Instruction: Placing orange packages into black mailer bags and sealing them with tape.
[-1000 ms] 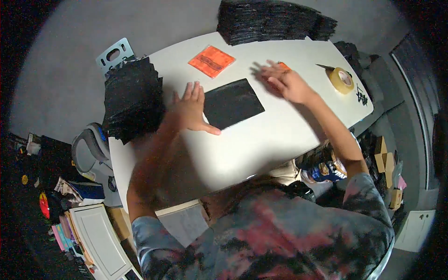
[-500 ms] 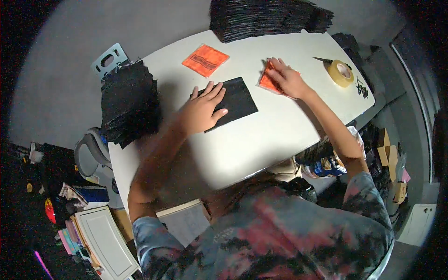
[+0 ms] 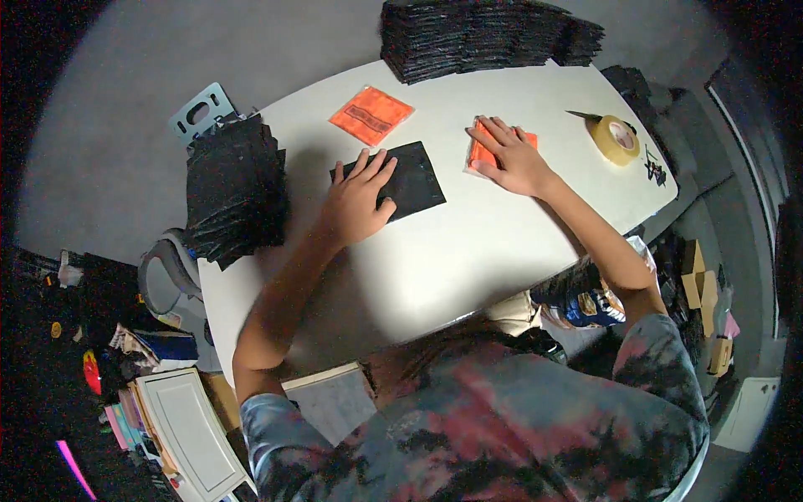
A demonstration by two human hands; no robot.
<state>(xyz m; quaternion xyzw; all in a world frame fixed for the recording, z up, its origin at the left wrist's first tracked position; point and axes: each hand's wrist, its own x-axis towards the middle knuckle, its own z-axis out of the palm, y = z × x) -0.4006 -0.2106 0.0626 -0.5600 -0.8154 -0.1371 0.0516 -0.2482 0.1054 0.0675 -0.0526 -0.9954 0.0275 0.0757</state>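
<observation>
My left hand (image 3: 358,199) lies with its fingers spread on the left part of a flat black rectangular sheet or pouch (image 3: 414,182) in the middle of the white table. Under my right hand (image 3: 512,161) is an orange packet in a clear wrapper (image 3: 483,154); the palm and stretched fingers rest flat over it, hiding much of it. A second orange packet (image 3: 371,115), with a dark printed band, lies beyond the black piece, touched by neither hand.
Stacked black pouches (image 3: 230,184) stand on the table's left end. More black bundles (image 3: 477,38) line the far edge. On the right are a roll of tape (image 3: 617,139), a pointed blade (image 3: 583,114) and small dark bits (image 3: 655,170). A chair (image 3: 167,272) stands left.
The black piece has slid a little to the left under my left hand. My right hand has settled flatter on the orange packet. The whole view has shifted slightly.
</observation>
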